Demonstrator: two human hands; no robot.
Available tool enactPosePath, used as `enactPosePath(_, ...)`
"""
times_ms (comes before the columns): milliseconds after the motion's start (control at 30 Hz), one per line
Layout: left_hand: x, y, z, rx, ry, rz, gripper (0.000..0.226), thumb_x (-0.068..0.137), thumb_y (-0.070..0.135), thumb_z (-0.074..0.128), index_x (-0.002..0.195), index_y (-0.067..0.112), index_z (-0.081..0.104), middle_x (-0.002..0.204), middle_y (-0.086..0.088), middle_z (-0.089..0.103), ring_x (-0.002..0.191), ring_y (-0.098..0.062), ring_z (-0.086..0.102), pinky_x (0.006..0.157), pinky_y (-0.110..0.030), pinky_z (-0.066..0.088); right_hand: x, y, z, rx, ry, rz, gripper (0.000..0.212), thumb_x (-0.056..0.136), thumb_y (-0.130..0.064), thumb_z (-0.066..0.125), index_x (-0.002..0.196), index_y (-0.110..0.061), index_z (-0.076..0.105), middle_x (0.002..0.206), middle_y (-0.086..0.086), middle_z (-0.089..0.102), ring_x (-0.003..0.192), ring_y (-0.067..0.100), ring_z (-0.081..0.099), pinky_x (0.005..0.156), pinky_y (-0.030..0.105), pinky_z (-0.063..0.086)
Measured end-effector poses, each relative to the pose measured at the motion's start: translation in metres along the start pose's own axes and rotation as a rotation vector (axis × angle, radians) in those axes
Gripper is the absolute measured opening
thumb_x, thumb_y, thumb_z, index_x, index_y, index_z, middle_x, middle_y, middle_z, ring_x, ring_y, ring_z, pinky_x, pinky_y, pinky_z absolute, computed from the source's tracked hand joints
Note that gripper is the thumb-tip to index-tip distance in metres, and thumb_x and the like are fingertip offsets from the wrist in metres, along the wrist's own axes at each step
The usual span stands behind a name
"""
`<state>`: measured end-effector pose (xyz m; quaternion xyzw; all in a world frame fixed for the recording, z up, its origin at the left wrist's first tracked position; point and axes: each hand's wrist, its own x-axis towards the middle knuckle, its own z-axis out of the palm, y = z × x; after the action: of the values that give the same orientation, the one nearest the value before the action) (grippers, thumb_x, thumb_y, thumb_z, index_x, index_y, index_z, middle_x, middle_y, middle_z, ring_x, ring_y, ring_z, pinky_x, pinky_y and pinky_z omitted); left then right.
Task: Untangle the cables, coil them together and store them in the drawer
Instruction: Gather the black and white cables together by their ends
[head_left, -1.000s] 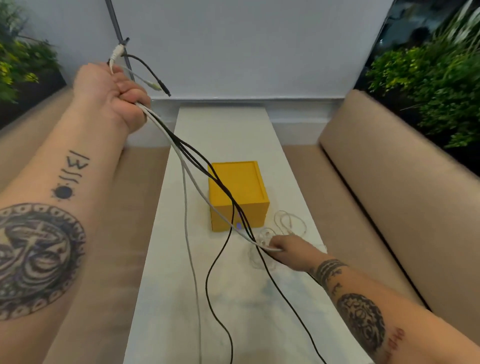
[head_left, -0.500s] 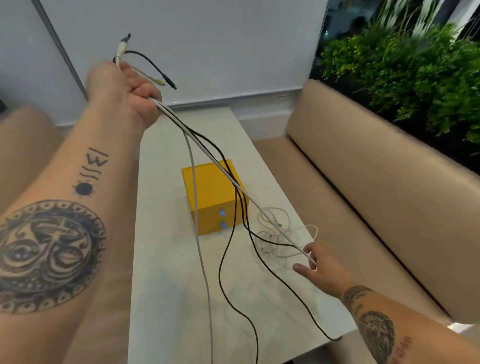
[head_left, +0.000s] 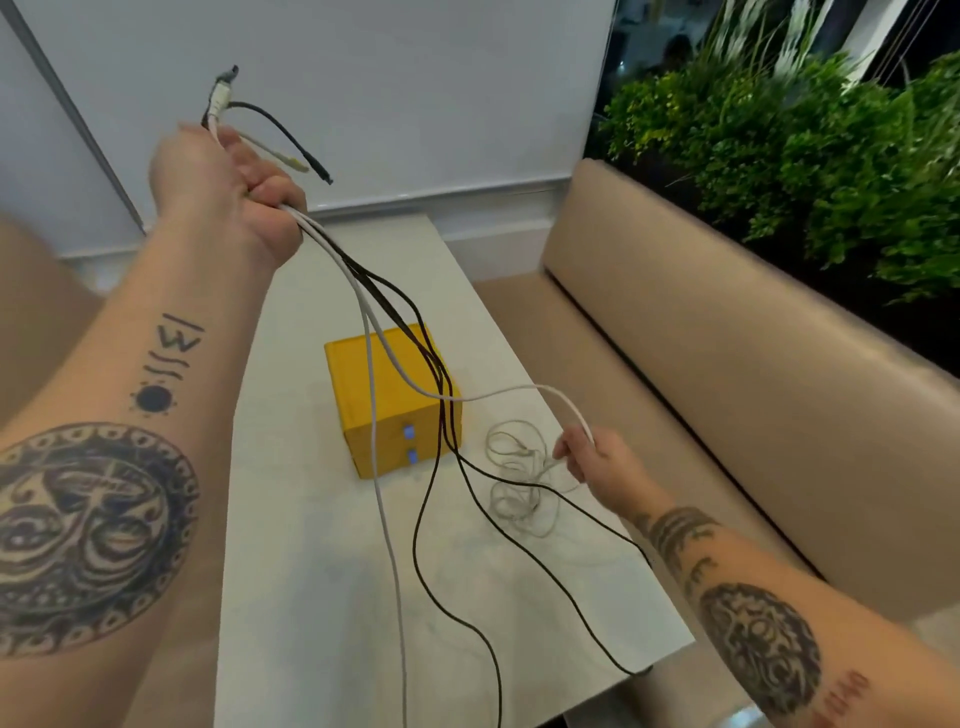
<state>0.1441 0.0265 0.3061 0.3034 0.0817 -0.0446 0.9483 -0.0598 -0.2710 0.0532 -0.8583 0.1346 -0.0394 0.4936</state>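
Observation:
My left hand (head_left: 228, 197) is raised high and grips a bunch of cables (head_left: 410, 364), black and white, near their plug ends, which stick out above my fist. The strands hang down across a yellow drawer box (head_left: 363, 384) with two blue knobs on its front. One white cable (head_left: 519, 391) arcs from the bunch to my right hand (head_left: 597, 460), which grips it low at the table's right side. A thin white cable (head_left: 517, 480) lies in a loose tangle on the table beside that hand. Black strands trail toward the near edge.
The long pale marble table (head_left: 311, 597) runs away from me to a white wall. Beige padded benches (head_left: 727, 389) flank it on both sides. Green plants (head_left: 805, 145) stand behind the right bench.
My right hand has closed on the white cable and lifted it slightly, so it now arcs slack instead of running taut. The view has swung a little further right.

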Motion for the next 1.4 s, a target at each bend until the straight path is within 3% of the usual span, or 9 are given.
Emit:
enactPosePath(200, -0.009, -0.007, -0.008, -0.024, 0.069, 0.007, 0.047, 0.105, 0.026, 0.03, 0.061, 0.02, 0.044, 0.052, 0.011, 0.026, 0.039, -0.006, 0.02, 0.035, -0.019, 0.015, 0.039, -0.122, -0.024, 0.403, -0.215, -0.184, 0.06, 0.097, -0.058, 0.03, 0.083, -0.011, 0.065, 0.053, 0.006, 0.042, 0.04, 0.013, 0.029, 0.042, 0.018, 0.022)
enactPosePath(333, -0.015, -0.007, -0.005, -0.005, 0.09, 0.029, 0.043, 0.104, 0.023, 0.03, 0.063, 0.02, 0.043, 0.052, 0.011, 0.024, 0.039, -0.006, 0.02, 0.035, -0.019, 0.014, 0.057, -0.154, -0.055, 0.482, -0.465, -0.004, 0.069, 0.102, -0.063, 0.022, 0.1, -0.009, 0.064, 0.061, 0.008, 0.044, 0.039, 0.011, 0.022, 0.042, 0.019, 0.012)
enactPosePath(567, -0.018, -0.009, 0.003, -0.02, 0.059, 0.046, 0.045, 0.105, 0.027, 0.032, 0.063, 0.019, 0.044, 0.051, 0.011, 0.025, 0.039, -0.006, 0.02, 0.035, -0.019, 0.014, 0.045, -0.082, -0.081, 0.552, -1.082, 0.371, 0.067, 0.08, -0.056, 0.074, 0.116, 0.001, 0.07, 0.079, 0.016, 0.069, 0.036, 0.016, 0.054, 0.028, 0.017, 0.032)
enactPosePath(733, -0.024, -0.006, 0.019, -0.065, -0.003, 0.022, 0.046, 0.107, 0.028, 0.033, 0.064, 0.018, 0.046, 0.052, 0.011, 0.027, 0.039, -0.006, 0.022, 0.033, -0.019, 0.017, -0.006, 0.037, -0.048, 0.409, -1.145, 0.697, 0.073, 0.089, -0.059, 0.063, 0.137, -0.005, 0.056, 0.126, 0.014, 0.064, 0.091, 0.027, 0.071, 0.076, 0.039, 0.06)
enactPosePath(833, -0.034, -0.012, 0.028, -0.056, -0.044, 0.002, 0.048, 0.108, 0.032, 0.033, 0.065, 0.017, 0.047, 0.052, 0.011, 0.028, 0.038, -0.005, 0.023, 0.032, -0.019, 0.016, -0.025, 0.074, -0.025, 0.325, -0.8, 0.895, 0.063, 0.084, -0.059, 0.068, 0.115, -0.005, 0.061, 0.114, 0.011, 0.059, 0.099, 0.033, 0.067, 0.088, 0.049, 0.055)
enactPosePath(933, -0.042, -0.014, 0.033, -0.081, -0.062, -0.035, 0.045, 0.107, 0.031, 0.037, 0.065, 0.016, 0.048, 0.052, 0.01, 0.03, 0.038, -0.005, 0.023, 0.032, -0.019, 0.016, -0.015, 0.073, -0.014, 0.078, -0.11, 0.689, 0.05, 0.092, -0.06, 0.058, 0.097, -0.01, 0.06, 0.099, 0.008, 0.058, 0.083, 0.024, 0.057, 0.081, 0.042, 0.052)
enactPosePath(1033, -0.048, -0.014, 0.035, -0.086, -0.093, -0.069, 0.044, 0.106, 0.03, 0.037, 0.066, 0.015, 0.049, 0.051, 0.01, 0.03, 0.037, -0.005, 0.024, 0.032, -0.018, 0.016, -0.002, 0.039, -0.003, 0.023, 0.165, 0.313, 0.047, 0.093, -0.06, 0.048, 0.082, -0.016, 0.057, 0.083, 0.002, 0.06, 0.082, 0.025, 0.056, 0.079, 0.038, 0.046)
enactPosePath(1200, -0.057, -0.017, 0.043, -0.049, -0.14, -0.103, 0.048, 0.108, 0.034, 0.036, 0.066, 0.015, 0.049, 0.05, 0.01, 0.029, 0.038, -0.005, 0.023, 0.032, -0.018, 0.016, 0.003, -0.041, 0.026, 0.114, -0.351, 0.006, 0.075, 0.072, -0.077, 0.051, 0.133, -0.035, 0.044, 0.135, -0.013, 0.054, 0.129, 0.009, 0.05, 0.104, 0.032, 0.039)
enactPosePath(1400, -0.059, -0.014, 0.045, -0.062, -0.145, -0.061, 0.047, 0.109, 0.04, 0.033, 0.071, 0.016, 0.049, 0.051, 0.01, 0.029, 0.037, -0.005, 0.023, 0.032, -0.018, 0.015, -0.017, -0.097, 0.069, 0.233, -0.556, -0.155, 0.112, 0.053, -0.055, 0.089, 0.144, -0.032, 0.027, 0.125, -0.002, 0.058, 0.117, 0.014, 0.062, 0.095, 0.04, 0.055)
